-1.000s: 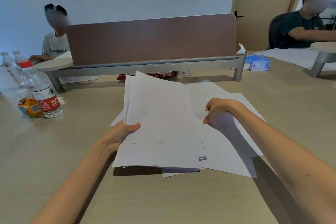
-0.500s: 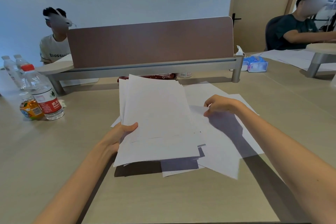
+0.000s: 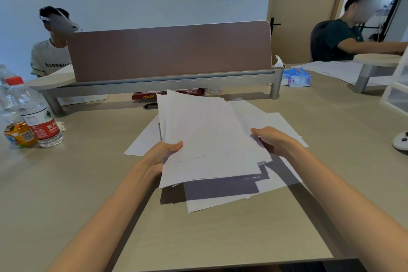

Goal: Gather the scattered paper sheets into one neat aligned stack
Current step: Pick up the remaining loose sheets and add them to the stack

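Note:
A loose bundle of white paper sheets [image 3: 205, 137] is lifted off the table in the middle of the view, its edges uneven. My left hand [image 3: 162, 153] grips its left edge, thumb on top. My right hand [image 3: 272, 139] is at the bundle's right edge with fingers curled round the sheets there. More white sheets [image 3: 223, 201] lie flat on the table underneath, fanned out to the right [image 3: 280, 123] and left [image 3: 143, 141].
Water bottles [image 3: 38, 121] and a small orange bottle [image 3: 18, 136] stand at the left. A brown desk divider [image 3: 170, 51] on a metal rail crosses the back. A tissue pack [image 3: 297, 77] sits back right, a white device [image 3: 400, 140] far right. Two people sit beyond.
My right hand has come from the flat sheets on the right to the right edge of the lifted bundle, bringing paper with it. The bundle now sits higher and more centred.

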`<state>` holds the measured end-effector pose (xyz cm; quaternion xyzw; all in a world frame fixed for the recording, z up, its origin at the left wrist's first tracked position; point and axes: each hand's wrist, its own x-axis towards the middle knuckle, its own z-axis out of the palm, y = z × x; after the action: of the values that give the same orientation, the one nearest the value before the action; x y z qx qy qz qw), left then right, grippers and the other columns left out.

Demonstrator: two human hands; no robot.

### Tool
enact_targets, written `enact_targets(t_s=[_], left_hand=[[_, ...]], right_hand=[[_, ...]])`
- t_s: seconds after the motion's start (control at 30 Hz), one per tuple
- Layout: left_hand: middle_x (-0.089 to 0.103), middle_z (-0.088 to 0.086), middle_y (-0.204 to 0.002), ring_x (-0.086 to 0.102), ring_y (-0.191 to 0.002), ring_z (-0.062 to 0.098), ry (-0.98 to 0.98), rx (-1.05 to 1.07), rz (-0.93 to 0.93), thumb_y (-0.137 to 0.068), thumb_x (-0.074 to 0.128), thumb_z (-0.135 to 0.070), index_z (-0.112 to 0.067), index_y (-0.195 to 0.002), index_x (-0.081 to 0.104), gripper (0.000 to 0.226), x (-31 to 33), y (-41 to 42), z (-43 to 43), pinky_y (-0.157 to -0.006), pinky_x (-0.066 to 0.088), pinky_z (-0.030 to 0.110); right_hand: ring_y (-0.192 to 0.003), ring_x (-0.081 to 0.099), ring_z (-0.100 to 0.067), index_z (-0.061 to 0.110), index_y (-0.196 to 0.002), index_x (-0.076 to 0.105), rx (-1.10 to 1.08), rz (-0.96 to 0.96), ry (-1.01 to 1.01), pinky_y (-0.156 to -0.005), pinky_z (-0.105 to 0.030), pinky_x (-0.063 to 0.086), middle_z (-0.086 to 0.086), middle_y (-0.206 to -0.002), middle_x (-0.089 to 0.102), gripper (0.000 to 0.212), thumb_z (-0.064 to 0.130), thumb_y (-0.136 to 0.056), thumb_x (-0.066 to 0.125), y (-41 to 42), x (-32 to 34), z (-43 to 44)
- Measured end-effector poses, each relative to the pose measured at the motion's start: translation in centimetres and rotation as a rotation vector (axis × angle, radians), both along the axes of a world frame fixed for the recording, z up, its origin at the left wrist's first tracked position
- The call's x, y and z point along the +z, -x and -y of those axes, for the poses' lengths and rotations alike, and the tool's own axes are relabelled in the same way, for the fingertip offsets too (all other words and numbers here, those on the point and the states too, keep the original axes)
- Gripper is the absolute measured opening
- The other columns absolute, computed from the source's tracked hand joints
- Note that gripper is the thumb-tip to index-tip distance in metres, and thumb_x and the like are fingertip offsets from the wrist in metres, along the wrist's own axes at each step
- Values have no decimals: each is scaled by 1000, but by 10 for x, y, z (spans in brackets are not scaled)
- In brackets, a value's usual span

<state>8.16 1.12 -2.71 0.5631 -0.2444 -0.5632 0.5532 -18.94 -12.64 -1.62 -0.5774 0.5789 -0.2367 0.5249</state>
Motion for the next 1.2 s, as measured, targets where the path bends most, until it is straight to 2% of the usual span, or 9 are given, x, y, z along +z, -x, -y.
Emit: enact_targets(t_s=[0.17,0.3,0.43,0.57,0.67,0.73,0.93,1.1,1.2], left_hand=[[75,9,-69,71,-65,26,-62,-33,88,-91,62,-5,-4,-101,62,10,3,24,9,-49,57,32],[75,12,-77,72,-75,29,-97,-64,105,-89,65,-5,-1,-101,63,12,4,27,11,-72,60,42],[75,11,-99,72,-85,27,-84,-67,261,-84,73,-12,-2,-112,65,30,8,20,16,-67,58,35],[72,11,-107,70,-84,25,-70,31,376,-82,75,-15,-2,-112,63,35,20,4,25,-63,55,31],[67,5,-117,64,-78,15,-40,77,404,-86,70,-7,-4,-119,59,35,33,-9,33,-54,52,26],[60,-1,-123,60,-93,17,-30,100,465,-89,65,-4,-3,-121,56,34,39,-17,36,-75,52,27],[33,11,-154,28,-140,36,-244,81,611,-91,65,-17,-6,-136,43,52,41,-71,49,-112,23,49],[56,15,-131,52,-109,32,-202,67,768,-93,60,-8,2,-126,53,35,29,-100,68,-85,39,36],[60,16,-102,55,-87,28,-154,62,846,-89,58,1,2,-102,59,13,21,-107,77,-69,44,31]], right_hand=[[-47,56,-9,7,-83,54,28,147,-107,-45,-18,41,0,-71,57,36,40,-97,50,3,-2,0],[-97,46,-6,7,-113,51,85,68,-1,-104,-28,36,9,-103,46,25,15,-92,62,4,-4,-3],[-93,56,-11,11,-99,46,101,160,10,-63,-8,50,9,-92,51,23,-5,-90,59,0,-5,-1],[-104,59,-19,5,-124,53,60,267,61,-60,-6,51,-9,-126,60,40,-9,-87,58,-12,-8,3],[-91,60,-17,5,-122,50,43,362,51,-52,-7,49,-10,-117,59,39,-11,-87,57,-37,-3,-1],[-80,59,-15,5,-117,48,36,414,50,-48,-9,48,-12,-109,59,36,-13,-88,55,-55,0,-4],[-92,62,-27,5,-123,46,11,399,23,-95,-42,52,-18,-125,59,39,-9,-88,57,-113,-12,2],[-50,55,-16,5,-117,43,49,275,49,-44,-27,44,-16,-89,60,33,-3,-89,58,-139,-10,0],[-55,52,-19,3,-104,42,108,156,98,-50,-29,41,-12,-70,56,31,-3,-81,63,-151,-8,-1]])
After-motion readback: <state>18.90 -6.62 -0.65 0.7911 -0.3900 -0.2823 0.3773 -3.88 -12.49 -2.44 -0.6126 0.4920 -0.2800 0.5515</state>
